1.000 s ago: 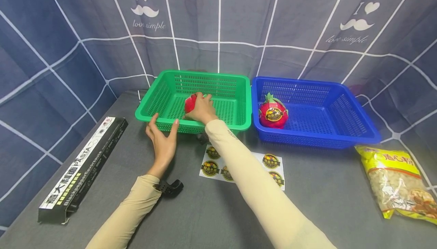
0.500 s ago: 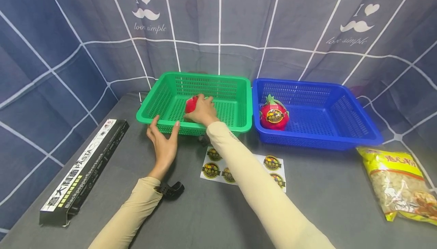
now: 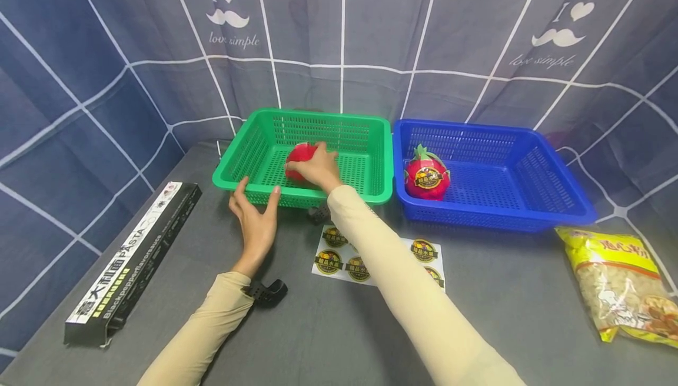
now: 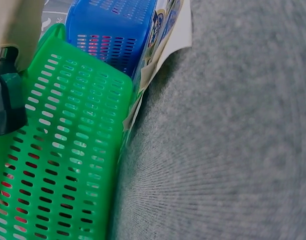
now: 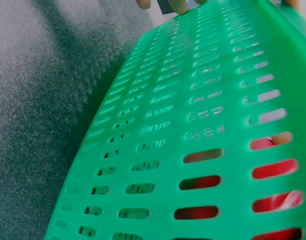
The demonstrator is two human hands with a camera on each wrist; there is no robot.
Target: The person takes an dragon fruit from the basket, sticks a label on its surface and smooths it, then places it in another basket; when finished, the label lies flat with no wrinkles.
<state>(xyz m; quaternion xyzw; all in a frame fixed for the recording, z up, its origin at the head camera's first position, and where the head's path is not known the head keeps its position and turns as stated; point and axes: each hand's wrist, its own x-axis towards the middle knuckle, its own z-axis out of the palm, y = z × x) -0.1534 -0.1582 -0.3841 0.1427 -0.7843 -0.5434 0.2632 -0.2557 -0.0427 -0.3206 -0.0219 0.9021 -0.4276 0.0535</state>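
Observation:
My right hand [image 3: 320, 168] reaches over the front rim into the green basket [image 3: 228, 183] and grips a red toy fruit [image 3: 298, 168], with part of it hidden behind the fingers. Through the basket's slots the red fruit [image 5: 275, 170] also shows in the right wrist view. My left hand [image 3: 255, 227] rests at the basket's front left, thumb and fingers spread against the rim. In the blue basket [image 3: 492, 218] on the right lies a red toy dragon fruit [image 3: 431, 189] with green leaves and a round black-and-gold sticker [image 3: 428, 178].
A sheet of round stickers [image 3: 328, 261] lies before the baskets, partly covered by the right sleeve. At the left is a long black pasta box [image 3: 135, 262]; a yellow bag of pasta [image 3: 617, 283] lies at the right. Behind the baskets hangs a checked curtain [image 3: 381, 33].
The red fruit has turned a little in my right hand and shows more of its front. That hand has shifted slightly right, while the left stays at the rim.

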